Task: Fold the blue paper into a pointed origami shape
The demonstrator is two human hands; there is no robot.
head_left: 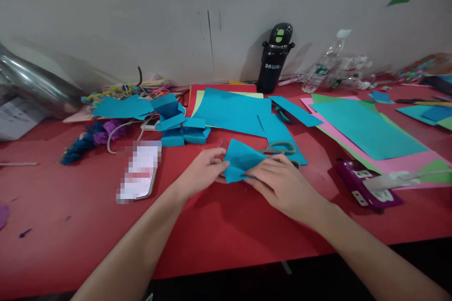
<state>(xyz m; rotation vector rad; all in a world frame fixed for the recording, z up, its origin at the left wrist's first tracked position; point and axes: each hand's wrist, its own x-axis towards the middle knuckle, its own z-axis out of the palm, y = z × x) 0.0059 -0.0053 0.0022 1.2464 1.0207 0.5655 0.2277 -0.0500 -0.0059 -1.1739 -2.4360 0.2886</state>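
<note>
A small piece of blue paper [240, 157] is held between my two hands, above the red table. My left hand [206, 169] pinches its left edge, thumb on top. On its lower right side, the fingers of my right hand [277, 178] are closed on the paper. A pair of scissors [282, 147] lies just behind my right hand, its handles partly covered. Folded blue paper pieces [183, 131] sit beyond my left hand. Larger blue sheets [229, 110] lie behind the held piece.
A phone [141, 171] lies left of my hands. At the right are a purple power strip [367, 188] and stacked coloured sheets [370, 127]. Near the wall stand a black bottle [274, 61] and a clear plastic bottle [325, 66]. Paper flowers [95, 138] lie at the left.
</note>
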